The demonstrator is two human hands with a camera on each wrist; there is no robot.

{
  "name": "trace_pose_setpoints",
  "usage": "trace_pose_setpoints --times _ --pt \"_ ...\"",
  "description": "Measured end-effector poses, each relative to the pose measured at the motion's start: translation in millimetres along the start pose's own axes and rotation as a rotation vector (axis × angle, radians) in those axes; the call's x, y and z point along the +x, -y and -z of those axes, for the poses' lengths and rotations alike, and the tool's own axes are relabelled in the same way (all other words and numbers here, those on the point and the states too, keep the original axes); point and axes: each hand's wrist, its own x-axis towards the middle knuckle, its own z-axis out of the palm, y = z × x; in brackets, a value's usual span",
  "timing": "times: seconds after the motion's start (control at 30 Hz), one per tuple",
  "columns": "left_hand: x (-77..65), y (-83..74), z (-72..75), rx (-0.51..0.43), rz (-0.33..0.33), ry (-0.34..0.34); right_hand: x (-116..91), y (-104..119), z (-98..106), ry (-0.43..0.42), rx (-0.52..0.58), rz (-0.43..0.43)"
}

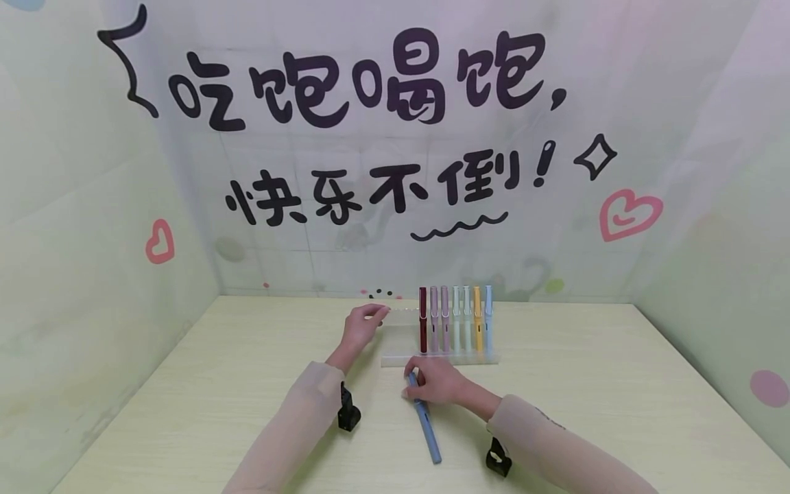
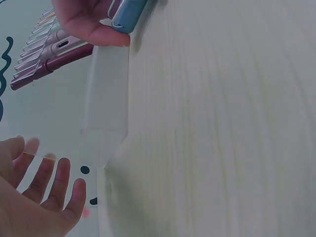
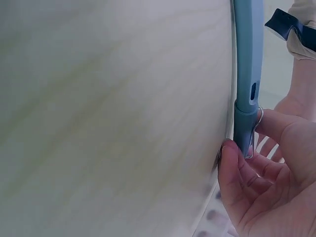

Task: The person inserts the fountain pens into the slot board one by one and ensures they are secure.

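A clear pen stand [image 1: 400, 341] stands upright on the table, with several capped pens in its right part. At its upper left corner my left hand [image 1: 363, 326] pinches the clear edge between thumb and forefinger; the other fingers are spread in the left wrist view [image 2: 42, 197]. My right hand [image 1: 439, 381] is just in front of the stand and pinches a blue fountain pen [image 1: 428, 430] by its capped end. In the right wrist view the pen [image 3: 248, 64] has its metal clip beside the fingers. Its far end points toward me, at or just above the table.
The standing pens run from a dark red pen [image 1: 422, 322] through purple and pale green to a yellow pen [image 1: 478, 322] and a light blue pen [image 1: 489, 319]. A printed backdrop [image 1: 395, 261] closes off the rear and both sides of the wooden table [image 1: 247, 384].
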Motion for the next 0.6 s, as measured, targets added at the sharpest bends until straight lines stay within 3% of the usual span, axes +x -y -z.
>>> trace_pose_setpoints --times 0.27,0.6 --pt "-0.4 0.9 0.1 -0.001 -0.012 -0.009 -1 -4 3 -0.053 0.044 0.011" --pt "-0.9 0.0 0.8 -0.012 -0.012 -0.003 -2 -7 12 -0.096 0.219 0.004"
